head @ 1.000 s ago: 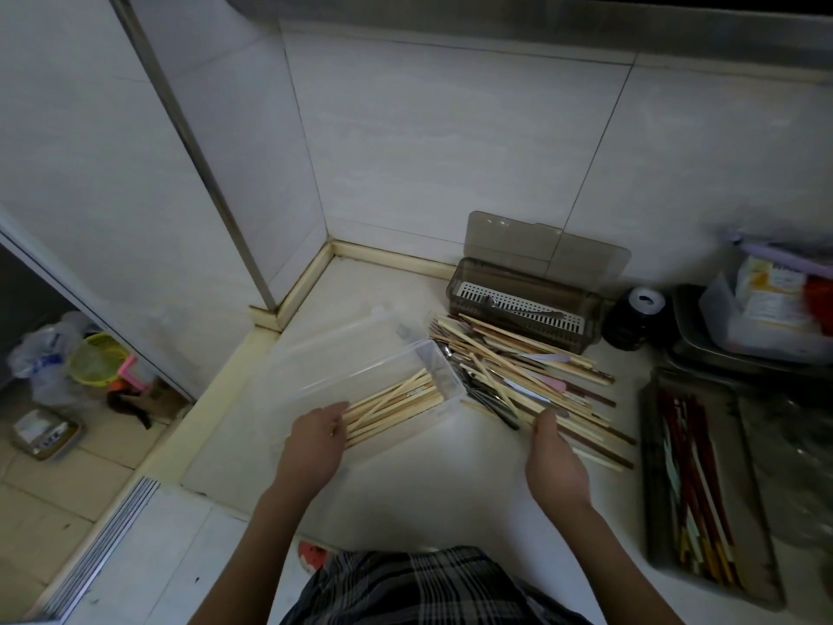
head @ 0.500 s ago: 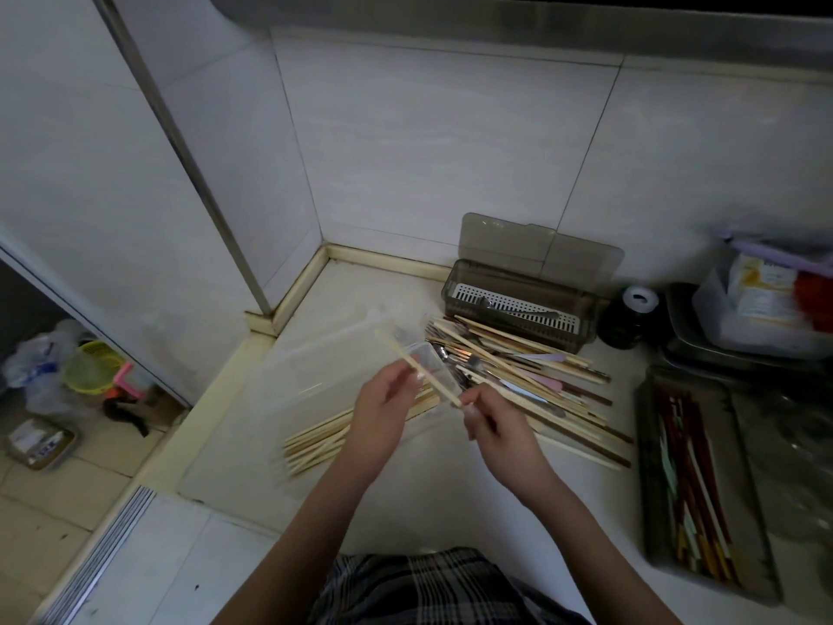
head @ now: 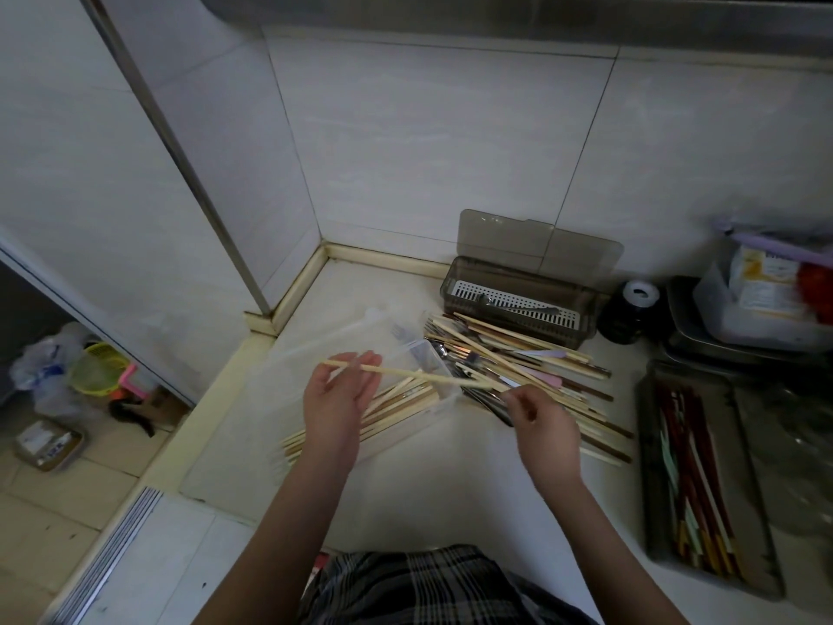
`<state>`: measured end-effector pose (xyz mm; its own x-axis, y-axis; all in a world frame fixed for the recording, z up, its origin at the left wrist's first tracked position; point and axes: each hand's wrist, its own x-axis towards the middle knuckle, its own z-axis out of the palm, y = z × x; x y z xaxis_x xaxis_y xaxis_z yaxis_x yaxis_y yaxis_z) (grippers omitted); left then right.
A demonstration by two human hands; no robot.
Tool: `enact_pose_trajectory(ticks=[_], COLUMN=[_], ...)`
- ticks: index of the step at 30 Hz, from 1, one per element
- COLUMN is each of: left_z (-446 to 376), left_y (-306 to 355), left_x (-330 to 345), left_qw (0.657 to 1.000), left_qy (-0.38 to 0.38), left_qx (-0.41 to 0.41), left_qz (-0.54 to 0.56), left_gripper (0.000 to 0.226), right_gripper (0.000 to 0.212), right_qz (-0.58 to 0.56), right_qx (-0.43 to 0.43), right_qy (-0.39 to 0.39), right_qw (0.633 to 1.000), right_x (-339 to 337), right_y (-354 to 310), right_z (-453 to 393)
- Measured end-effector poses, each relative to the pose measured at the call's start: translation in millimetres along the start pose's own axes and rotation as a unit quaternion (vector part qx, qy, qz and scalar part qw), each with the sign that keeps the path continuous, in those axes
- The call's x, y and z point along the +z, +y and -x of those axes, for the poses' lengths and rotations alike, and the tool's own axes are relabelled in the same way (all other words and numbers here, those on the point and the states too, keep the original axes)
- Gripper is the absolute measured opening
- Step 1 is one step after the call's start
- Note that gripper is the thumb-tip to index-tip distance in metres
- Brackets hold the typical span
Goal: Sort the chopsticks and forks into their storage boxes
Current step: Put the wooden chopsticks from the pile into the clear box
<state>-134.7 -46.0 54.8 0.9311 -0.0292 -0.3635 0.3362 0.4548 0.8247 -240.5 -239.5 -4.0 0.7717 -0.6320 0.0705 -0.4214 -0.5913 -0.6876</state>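
A pale chopstick (head: 405, 375) is pinched by the left hand (head: 337, 401) over the clear box (head: 342, 354); the right hand (head: 543, 426), loosely curled, holds nothing. Right of the box: mixed pile (head: 518, 367), crowded. Nearer worktop (head: 450, 489) left bare.

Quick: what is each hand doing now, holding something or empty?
Left hand: holding a light wooden chopstick near its left end.
Right hand: fingers curled; whether it grips anything cannot be told.

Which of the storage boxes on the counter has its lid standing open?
The smoky brown box against the back wall: its lid stands upright, unlike the clear box and the tray.
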Motion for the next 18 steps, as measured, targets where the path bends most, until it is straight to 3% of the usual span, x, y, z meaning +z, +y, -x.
enact_pose_trajectory(ticks=[3, 6, 9, 11, 14, 17, 18], left_z=[-9, -15, -20, -16, -15, -15, -10], left_y=[3, -1, -9, -14, -8, -4, -1], left_x=[-13, -35, -54, -58, -54, -43, -39], left_qw=[0.988, 0.976, 0.967, 0.936, 0.944, 0.955, 0.955], left_qy=[0.141, 0.189, 0.212, 0.252, 0.214, 0.196, 0.19], left_qx=[-0.03, -0.071, -0.119, -0.119, -0.183, -0.183, -0.218], left_qz=[0.056, 0.077, -0.08, -0.216, -0.174, -0.128, -0.066], left_gripper=[0.012, 0.014, 0.023, 0.035, 0.035, 0.018, 0.012], right_gripper=[0.016, 0.012, 0.014, 0.02, 0.029, 0.034, 0.032], right_qz=[-0.002, 0.007, 0.055, 0.107, 0.158, 0.191, 0.205], right_qx=[0.046, 0.065, 0.07, 0.074, 0.098, 0.092, 0.086], right_qy=[0.04, 0.032, -0.007, -0.041, -0.084, -0.089, -0.091], right_qw=[0.998, 0.997, 0.996, 0.991, 0.979, 0.973, 0.971], right_x=[-3, 0, 5, 7, 8, 7, 7], right_y=[12, 20, 31, 40, 50, 55, 55], right_z=[-2, 0, 4, 6, 10, 10, 8])
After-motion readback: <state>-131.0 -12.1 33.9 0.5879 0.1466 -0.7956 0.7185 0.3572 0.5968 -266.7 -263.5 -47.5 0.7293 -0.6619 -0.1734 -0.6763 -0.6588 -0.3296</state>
